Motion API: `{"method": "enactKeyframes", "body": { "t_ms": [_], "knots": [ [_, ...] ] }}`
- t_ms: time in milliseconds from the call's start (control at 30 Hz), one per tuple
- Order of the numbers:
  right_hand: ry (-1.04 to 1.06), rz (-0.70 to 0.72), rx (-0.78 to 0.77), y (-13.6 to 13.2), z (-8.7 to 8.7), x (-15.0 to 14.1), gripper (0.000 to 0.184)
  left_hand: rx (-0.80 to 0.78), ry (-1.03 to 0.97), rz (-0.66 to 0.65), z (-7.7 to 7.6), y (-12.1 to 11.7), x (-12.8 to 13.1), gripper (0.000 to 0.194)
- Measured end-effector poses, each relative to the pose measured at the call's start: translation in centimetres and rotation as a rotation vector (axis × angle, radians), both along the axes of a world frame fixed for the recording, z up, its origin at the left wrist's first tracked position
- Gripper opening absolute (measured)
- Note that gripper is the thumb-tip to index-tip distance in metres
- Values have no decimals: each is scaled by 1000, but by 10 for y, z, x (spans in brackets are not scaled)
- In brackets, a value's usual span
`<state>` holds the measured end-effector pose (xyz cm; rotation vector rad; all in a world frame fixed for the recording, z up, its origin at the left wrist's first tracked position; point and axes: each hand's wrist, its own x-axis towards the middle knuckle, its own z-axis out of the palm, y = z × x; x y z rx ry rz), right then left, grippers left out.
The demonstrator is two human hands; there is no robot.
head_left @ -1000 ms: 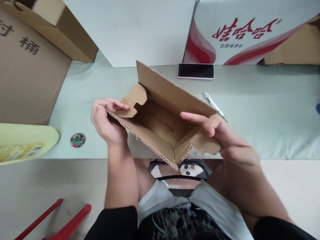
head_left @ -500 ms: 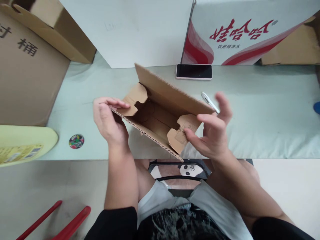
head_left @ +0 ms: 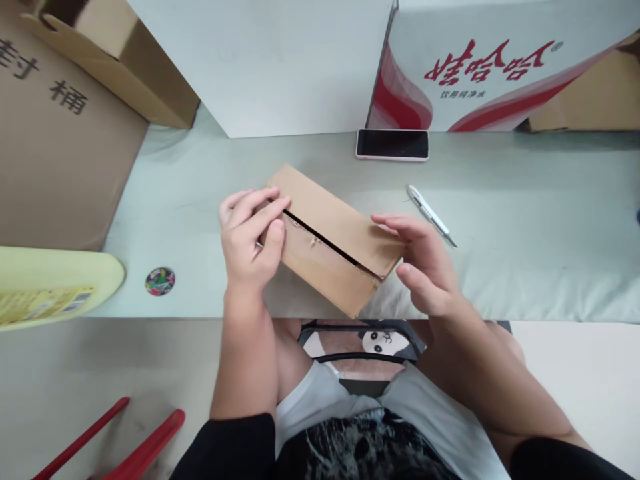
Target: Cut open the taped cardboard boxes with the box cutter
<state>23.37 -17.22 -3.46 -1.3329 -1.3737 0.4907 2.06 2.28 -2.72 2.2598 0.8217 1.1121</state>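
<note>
A small brown cardboard box (head_left: pixel 340 223) sits at an angle near the table's front edge, its lid folded over the top. A narrow dark gap runs along the lid's front edge, above the front wall. My left hand (head_left: pixel 253 233) grips the box's left end, fingers over the lid and thumb at the front edge. At the right end is my right hand (head_left: pixel 425 260), its fingers reaching over the lid's corner and its thumb held apart from them. The box's inside is hidden, apart from the gap.
Behind the box lie a phone (head_left: pixel 393 145) and a white pen (head_left: pixel 431 215). Large white cartons (head_left: pixel 300 67) stand at the back. On the left are a round colourful sticker-like disc (head_left: pixel 160 281), a yellow-green container (head_left: pixel 55 283) and a big brown carton (head_left: pixel 65 160).
The lid, upright before, has come down over the box, and the end flaps are out of sight. My left hand has moved right onto the lid; my right hand has shifted slightly downward.
</note>
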Motion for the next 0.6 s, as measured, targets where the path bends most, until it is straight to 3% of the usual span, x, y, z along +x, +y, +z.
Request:
{"method": "enactKeyframes", "body": {
  "t_ms": [133, 333, 467, 600],
  "knots": [
    [96, -102, -207, 5, -4, 3, 49, 69, -48, 67, -4, 1, -4, 35],
    [125, -179, -468, 8, -4, 8, 73, 139, -109, 118, -9, 3, -2, 28],
    [174, -181, -577, 7, -14, 13, 65, 106, -162, 157, -13, 6, 0, 26],
    [279, -79, -644, 10, -20, 16, 64, 114, -269, 146, -18, 10, 0, 25]
  ]
}}
